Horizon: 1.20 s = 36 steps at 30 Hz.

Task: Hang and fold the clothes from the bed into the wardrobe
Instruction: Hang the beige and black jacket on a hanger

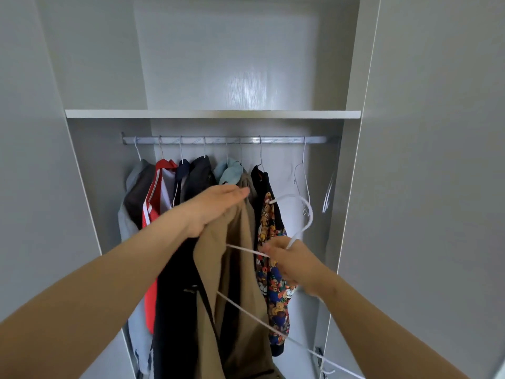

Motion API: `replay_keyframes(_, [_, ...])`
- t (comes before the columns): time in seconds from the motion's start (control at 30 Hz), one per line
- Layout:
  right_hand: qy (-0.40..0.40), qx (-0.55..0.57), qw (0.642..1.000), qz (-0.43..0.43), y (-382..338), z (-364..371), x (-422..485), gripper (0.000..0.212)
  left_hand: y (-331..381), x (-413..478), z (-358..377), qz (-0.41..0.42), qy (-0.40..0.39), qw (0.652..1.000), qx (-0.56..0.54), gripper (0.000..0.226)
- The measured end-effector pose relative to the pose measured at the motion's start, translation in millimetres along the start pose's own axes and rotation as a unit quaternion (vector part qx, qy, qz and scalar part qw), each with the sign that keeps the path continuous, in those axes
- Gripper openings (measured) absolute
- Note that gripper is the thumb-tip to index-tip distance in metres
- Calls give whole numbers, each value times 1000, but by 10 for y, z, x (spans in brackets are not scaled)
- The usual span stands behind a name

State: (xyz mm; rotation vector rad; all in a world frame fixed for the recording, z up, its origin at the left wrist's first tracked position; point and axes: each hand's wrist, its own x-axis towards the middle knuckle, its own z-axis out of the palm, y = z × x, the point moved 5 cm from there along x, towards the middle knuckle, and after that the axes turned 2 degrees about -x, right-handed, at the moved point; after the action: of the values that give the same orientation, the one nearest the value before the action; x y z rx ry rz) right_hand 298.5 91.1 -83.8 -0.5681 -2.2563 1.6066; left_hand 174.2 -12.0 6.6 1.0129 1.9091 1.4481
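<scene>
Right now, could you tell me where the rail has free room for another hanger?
The silver metal rail is bare between the hook of the black patterned jacket and the empty white wire hanger. From the grey jacket to that black one it is crowded.

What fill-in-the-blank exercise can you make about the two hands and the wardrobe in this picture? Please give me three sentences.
1. The left hand touches the tan garment, while the right hand grips a white ____.
2. The shelf sits ____ the rail.
3. The bear-print garment hangs to the ____ of the tan garment.

Missing words: hanger; above; right.
</scene>
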Motion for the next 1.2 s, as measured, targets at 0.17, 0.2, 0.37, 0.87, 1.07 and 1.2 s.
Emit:
replay_keyframes(0.17, [-23, 95, 992, -76, -164, 336, 105, 52, 116, -89, 413, 38, -60, 993, -90, 19])
replay_keyframes(0.2, [-4, 106, 991, -78, -195, 322, 139, 58, 148, -104, 388, 48, -52, 991, -111, 21])
replay_keyframes(0.37, [118, 120, 981, -99, -306, 35, 281, 27, 230, -141, -41, 201, 39, 946, 251, 35])
replay_keyframes(0.87, [395, -52, 882, -253, -755, -330, -95, 23, 202, 10, -103, 251, 116, 861, 426, 34])
replay_keyframes(1.07, [424, -27, 865, -267, -393, -438, -217, 39, 517, 17, -424, 285, 212, 880, 315, 28])
replay_keyframes(1.2, [324, -39, 925, -195, -105, -391, -42, 36, 753, -45, -627, 309, 247, 878, 269, 20])
